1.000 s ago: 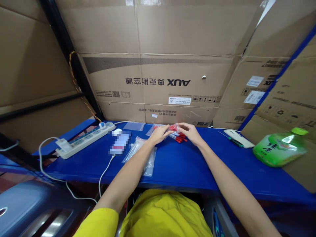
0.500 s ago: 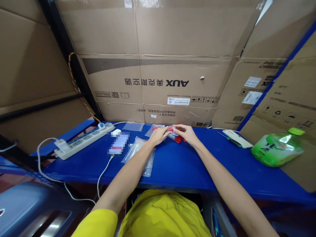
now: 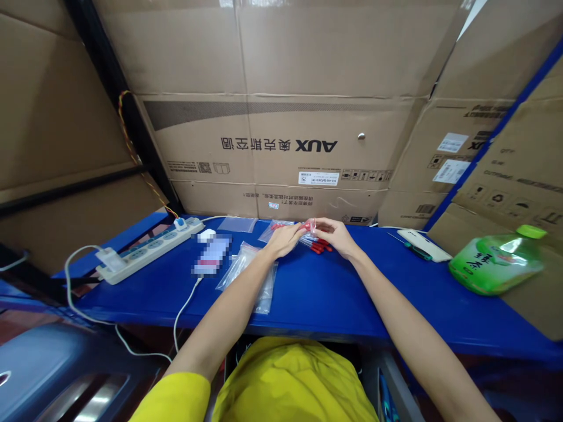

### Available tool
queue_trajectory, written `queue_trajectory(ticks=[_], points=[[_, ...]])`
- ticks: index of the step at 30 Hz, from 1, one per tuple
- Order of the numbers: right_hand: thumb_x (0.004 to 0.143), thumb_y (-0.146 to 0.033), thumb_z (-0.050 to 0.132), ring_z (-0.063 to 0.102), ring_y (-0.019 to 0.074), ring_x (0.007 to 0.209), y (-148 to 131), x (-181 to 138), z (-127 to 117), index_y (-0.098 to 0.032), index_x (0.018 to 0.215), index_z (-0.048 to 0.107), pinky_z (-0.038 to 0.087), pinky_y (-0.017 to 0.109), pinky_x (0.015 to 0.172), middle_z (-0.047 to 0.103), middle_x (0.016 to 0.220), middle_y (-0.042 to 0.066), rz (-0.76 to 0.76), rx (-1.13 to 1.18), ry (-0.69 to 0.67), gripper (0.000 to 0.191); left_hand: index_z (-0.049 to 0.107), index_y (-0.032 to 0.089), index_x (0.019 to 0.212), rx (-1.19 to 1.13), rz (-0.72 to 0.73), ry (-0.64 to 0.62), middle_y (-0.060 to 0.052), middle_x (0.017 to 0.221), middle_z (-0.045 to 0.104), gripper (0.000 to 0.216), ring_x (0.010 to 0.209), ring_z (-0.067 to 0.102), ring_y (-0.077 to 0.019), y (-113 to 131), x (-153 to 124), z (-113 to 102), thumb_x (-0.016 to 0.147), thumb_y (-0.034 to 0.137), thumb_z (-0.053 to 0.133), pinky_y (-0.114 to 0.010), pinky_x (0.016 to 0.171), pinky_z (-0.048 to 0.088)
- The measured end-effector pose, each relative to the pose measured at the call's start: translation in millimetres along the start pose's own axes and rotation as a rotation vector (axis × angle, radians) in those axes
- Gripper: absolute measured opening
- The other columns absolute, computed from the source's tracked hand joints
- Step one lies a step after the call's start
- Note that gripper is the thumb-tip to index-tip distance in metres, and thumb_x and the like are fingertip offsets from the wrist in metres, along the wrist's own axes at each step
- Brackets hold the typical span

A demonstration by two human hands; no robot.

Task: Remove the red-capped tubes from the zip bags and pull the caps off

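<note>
The left hand (image 3: 284, 241) is half curled, with its fingertips at some clear plastic; I cannot tell if it grips firmly. The right hand (image 3: 335, 237) has thumb and forefinger brought nearly together, and it pinches the small clear bag (image 3: 311, 224), which shows red inside. Taking the stack of clear bags (image 3: 240, 264) as landmark, both hands and this small bag are beyond it and to its right. The red-ended pens (image 3: 319, 245) lie there too, just below the hands; whether they are all inside the bag, I cannot tell. Another bag with red things (image 3: 277, 226) lies beyond the stack, near the left hand. Left of the stack is a blurred phone (image 3: 213, 256), and farther left a power strip (image 3: 149, 252). Well to the right of the stack are a green-handled tool (image 3: 417, 252) and a green bottle (image 3: 497, 265).
</note>
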State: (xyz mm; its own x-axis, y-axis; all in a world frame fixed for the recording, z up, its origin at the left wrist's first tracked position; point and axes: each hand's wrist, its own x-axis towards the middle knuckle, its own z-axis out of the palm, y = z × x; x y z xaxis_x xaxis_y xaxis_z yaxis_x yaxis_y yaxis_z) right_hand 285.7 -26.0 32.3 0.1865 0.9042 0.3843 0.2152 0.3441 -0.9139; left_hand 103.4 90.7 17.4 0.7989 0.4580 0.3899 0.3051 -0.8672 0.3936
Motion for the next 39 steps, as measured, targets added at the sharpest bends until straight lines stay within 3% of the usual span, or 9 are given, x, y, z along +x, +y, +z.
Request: queue_trajectory(ticks=[7, 16, 20, 23, 28, 39], points=[[0.076, -0.043, 0.082, 0.072, 0.0236, 0.094, 2.2, -0.7, 0.3, -0.021, 0.119, 0.075, 0.060, 0.036, 0.080, 0.078, 0.113, 0.009, 0.011, -0.054, -0.039, 0.048, 0.066, 0.022, 0.121, 0.092, 0.006, -0.041, -0.008, 0.123, 0.073, 0.055, 0.109, 0.069, -0.0262, 8.3, -2.8, -7.1, 0.108, 0.052, 0.021, -0.033, 0.088, 0.047], [0.073, -0.042, 0.084, 0.071, 0.0219, 0.087, 22.2, 3.0, 7.4, -0.018, 0.109, 0.078, 0.057, 0.039, 0.088, 0.076, 0.104, 0.009, -0.103, -0.267, 0.025, 0.044, 0.067, 0.020, 0.114, 0.154, -0.016, 0.000, -0.012, 0.113, 0.075, 0.048, 0.101, 0.071, -0.0279, 7.8, 1.6, 1.5, 0.108, 0.043, 0.025, -0.034, 0.083, 0.047], [0.069, -0.042, 0.086, 0.069, 0.0208, 0.086, 17.6, 4.1, 12.9, -0.018, 0.105, 0.079, 0.057, 0.036, 0.084, 0.074, 0.101, 0.008, -0.118, -0.191, 0.052, 0.043, 0.062, 0.023, 0.112, -0.101, -0.040, 0.016, -0.008, 0.107, 0.075, 0.042, 0.098, 0.070, -0.0256, 8.0, 0.1, 3.3, 0.107, 0.045, 0.027, -0.033, 0.082, 0.046], [0.066, -0.041, 0.089, 0.069, 0.0210, 0.084, 11.9, 3.8, 15.5, -0.019, 0.102, 0.079, 0.057, 0.036, 0.082, 0.076, 0.097, 0.007, -0.049, -0.091, 0.079, 0.044, 0.057, 0.025, 0.115, -0.278, -0.077, 0.053, -0.004, 0.103, 0.074, 0.037, 0.094, 0.069, -0.0221, 9.5, -1.4, 1.9, 0.107, 0.046, 0.028, -0.030, 0.081, 0.045], [0.063, -0.040, 0.090, 0.070, 0.0226, 0.084, 5.6, 2.0, 10.7, -0.018, 0.097, 0.079, 0.057, 0.038, 0.081, 0.078, 0.093, 0.007, 0.070, 0.033, 0.087, 0.042, 0.058, 0.026, 0.106, -0.172, -0.116, 0.086, -0.001, 0.086, 0.070, 0.035, 0.082, 0.066, -0.0210, 11.7, -0.3, -3.0, 0.107, 0.045, 0.030, -0.029, 0.074, 0.041], [0.065, -0.041, 0.088, 0.072, 0.0256, 0.096, 2.6, 0.2, -2.5, -0.017, 0.108, 0.079, 0.056, 0.040, 0.093, 0.078, 0.106, 0.009, 0.091, 0.027, -0.060, 0.050, 0.058, 0.024, 0.095, -0.079, -0.188, 0.143, -0.004, 0.085, 0.071, 0.042, 0.084, 0.067, -0.0226, 8.2, 4.9, 1.2, 0.108, 0.046, 0.024, -0.029, 0.072, 0.039]])
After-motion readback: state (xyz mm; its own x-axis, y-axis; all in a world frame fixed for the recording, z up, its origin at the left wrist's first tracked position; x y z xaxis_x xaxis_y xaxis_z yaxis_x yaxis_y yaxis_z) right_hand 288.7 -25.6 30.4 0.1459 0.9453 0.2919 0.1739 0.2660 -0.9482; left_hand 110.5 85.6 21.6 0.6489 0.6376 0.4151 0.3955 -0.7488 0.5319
